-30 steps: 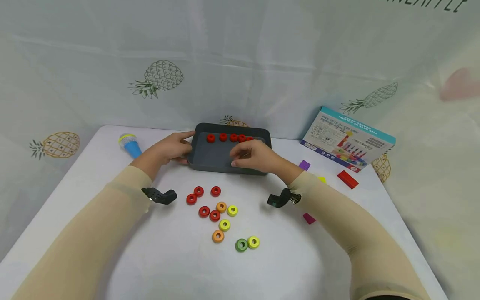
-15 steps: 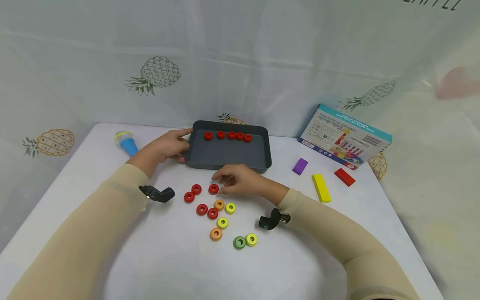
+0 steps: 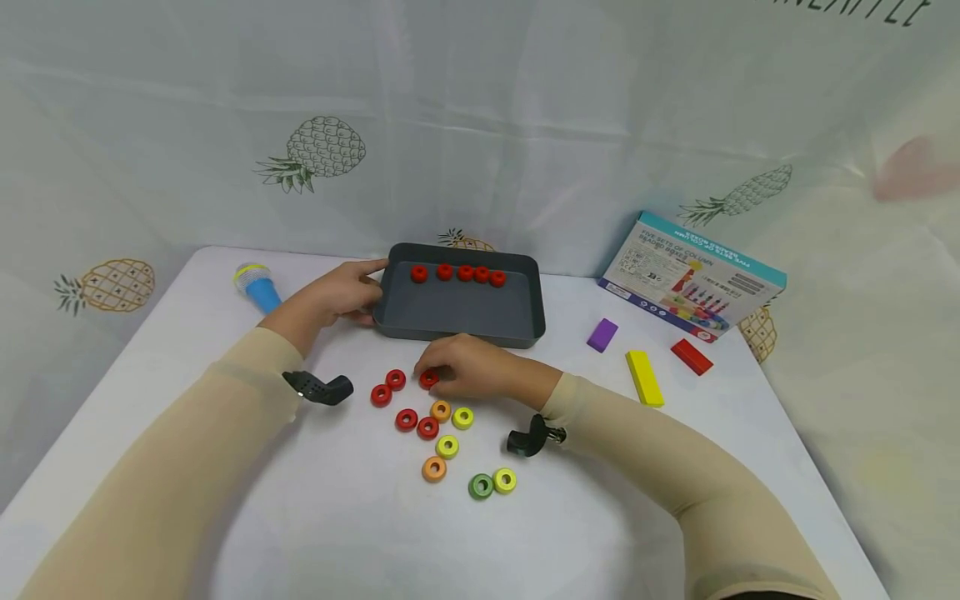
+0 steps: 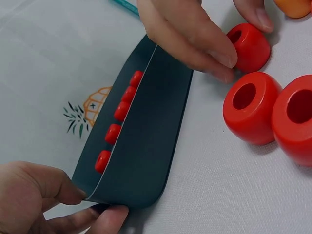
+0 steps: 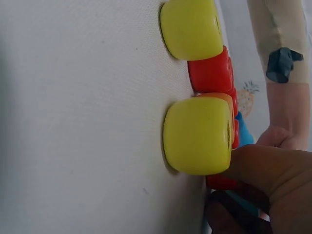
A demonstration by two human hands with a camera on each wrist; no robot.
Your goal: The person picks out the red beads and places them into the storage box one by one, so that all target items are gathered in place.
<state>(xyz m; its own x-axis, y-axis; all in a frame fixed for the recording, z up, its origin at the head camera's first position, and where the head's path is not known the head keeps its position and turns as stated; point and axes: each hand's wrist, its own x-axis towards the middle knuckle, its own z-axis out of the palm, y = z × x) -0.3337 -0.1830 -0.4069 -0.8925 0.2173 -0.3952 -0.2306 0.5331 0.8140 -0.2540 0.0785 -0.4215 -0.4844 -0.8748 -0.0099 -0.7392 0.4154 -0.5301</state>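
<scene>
1. On the surface, just off the near edge of the grey tray and left of that edge's middle, sits the red bead.
2. Your right grip pinches it between thumb and fingers; your left grip holds the tray's left end.
3. Handling, as judged: light, stiff, somewhat slippery, unlikely to break. Take it across its rounded sides, clear of the neighbouring red bead.
4. Appearance: glossy, evenly red, barrel-round, with a hole opening at the top.
</scene>
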